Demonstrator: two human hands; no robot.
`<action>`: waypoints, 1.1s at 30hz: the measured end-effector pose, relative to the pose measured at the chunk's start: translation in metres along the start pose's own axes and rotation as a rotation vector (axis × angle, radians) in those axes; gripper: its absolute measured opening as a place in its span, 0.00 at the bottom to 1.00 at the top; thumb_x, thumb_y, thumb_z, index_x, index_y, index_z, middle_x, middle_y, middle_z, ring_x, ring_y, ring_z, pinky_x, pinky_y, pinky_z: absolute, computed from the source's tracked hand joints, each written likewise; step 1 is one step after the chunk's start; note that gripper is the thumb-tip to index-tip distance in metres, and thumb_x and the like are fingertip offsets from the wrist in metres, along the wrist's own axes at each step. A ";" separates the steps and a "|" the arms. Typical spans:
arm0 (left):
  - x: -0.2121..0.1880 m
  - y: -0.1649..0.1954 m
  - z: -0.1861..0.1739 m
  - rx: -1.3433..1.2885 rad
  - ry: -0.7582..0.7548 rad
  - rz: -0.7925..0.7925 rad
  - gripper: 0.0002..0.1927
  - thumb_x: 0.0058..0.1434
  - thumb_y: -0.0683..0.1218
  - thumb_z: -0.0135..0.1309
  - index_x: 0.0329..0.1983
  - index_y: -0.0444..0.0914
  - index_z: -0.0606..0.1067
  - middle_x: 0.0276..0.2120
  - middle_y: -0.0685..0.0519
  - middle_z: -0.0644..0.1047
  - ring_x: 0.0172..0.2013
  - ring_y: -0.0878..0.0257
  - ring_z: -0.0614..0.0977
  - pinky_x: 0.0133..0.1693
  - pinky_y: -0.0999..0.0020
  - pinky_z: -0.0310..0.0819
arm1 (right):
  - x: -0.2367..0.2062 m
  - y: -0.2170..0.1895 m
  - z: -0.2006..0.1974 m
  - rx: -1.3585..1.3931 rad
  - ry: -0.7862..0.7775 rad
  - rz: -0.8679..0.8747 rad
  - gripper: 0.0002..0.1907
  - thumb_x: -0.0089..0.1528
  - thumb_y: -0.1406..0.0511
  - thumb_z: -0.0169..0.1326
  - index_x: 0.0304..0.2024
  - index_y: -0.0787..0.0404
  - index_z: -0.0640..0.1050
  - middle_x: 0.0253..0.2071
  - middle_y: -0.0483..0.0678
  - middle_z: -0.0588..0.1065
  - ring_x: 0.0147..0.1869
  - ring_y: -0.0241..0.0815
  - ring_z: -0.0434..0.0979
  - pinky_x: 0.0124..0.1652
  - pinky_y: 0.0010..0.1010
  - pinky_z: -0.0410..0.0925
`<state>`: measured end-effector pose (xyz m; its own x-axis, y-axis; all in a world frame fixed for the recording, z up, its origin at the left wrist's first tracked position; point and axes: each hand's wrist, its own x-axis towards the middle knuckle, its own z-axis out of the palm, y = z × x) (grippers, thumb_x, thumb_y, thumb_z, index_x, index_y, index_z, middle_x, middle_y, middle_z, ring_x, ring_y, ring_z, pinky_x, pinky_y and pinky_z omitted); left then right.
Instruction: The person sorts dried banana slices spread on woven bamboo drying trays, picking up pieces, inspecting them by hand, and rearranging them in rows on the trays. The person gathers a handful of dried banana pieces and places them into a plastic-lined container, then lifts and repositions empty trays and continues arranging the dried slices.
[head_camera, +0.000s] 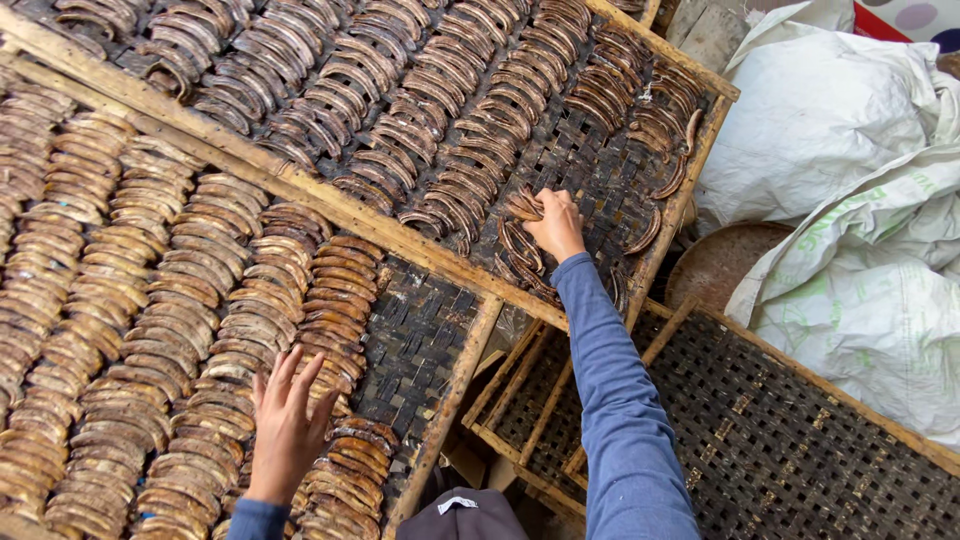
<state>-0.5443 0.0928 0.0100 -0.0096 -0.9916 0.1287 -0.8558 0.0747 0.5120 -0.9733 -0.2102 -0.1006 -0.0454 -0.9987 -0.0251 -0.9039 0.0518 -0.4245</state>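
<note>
Near left: wide wooden-framed drying tray with a dark woven lattice floor (425, 330), packed with rows of curved, brown, crescent-shaped dried pieces (150, 300), too many to count; only its right corner bare. Left hand (287, 425) flat on the near rows, fingers spread wide, gripping nothing.

Far centre: second wooden-framed lattice tray (600, 170), overlapping the first one's far edge, filled with darker curved pieces (420, 90) in rows; right end thinly covered, a handful of loose pieces scattered there. Right hand (556, 224), at the end of a blue sleeve (620, 400), closed down onto a small clump of those dark pieces (522, 207) near the tray's near edge; how many held, cannot tell.

Near right: third lattice tray (800, 450), holding nothing visible. Three trays in all.

Far right: white woven sacks (850, 200), crumpled, beside a round brown woven basket (720, 262) partly hidden under them.
</note>
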 end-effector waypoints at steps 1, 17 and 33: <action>-0.012 -0.005 -0.005 0.016 0.017 -0.020 0.30 0.61 0.53 0.56 0.67 0.45 0.68 0.69 0.45 0.66 0.72 0.46 0.63 0.71 0.38 0.45 | 0.001 0.004 0.001 0.058 -0.039 0.069 0.25 0.52 0.61 0.69 0.49 0.60 0.75 0.48 0.54 0.76 0.51 0.54 0.77 0.50 0.51 0.70; -0.084 0.005 0.019 -0.842 -0.175 -0.308 0.22 0.68 0.47 0.54 0.64 0.37 0.73 0.59 0.51 0.78 0.61 0.61 0.77 0.61 0.67 0.68 | -0.116 -0.108 -0.096 0.593 -0.175 0.234 0.22 0.58 0.69 0.63 0.51 0.62 0.70 0.49 0.53 0.78 0.45 0.43 0.82 0.44 0.39 0.78; -0.221 -0.078 0.025 -1.980 -0.304 -0.819 0.15 0.73 0.50 0.52 0.59 0.39 0.73 0.47 0.51 0.80 0.46 0.59 0.81 0.46 0.60 0.78 | -0.523 -0.332 0.038 0.779 -0.453 -0.132 0.30 0.68 0.69 0.45 0.74 0.60 0.60 0.69 0.60 0.69 0.72 0.53 0.70 0.66 0.39 0.65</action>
<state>-0.4880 0.3037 -0.0793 -0.2497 -0.8171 -0.5195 0.7968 -0.4783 0.3692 -0.6337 0.2947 0.0189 0.3585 -0.9082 -0.2161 -0.3397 0.0887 -0.9364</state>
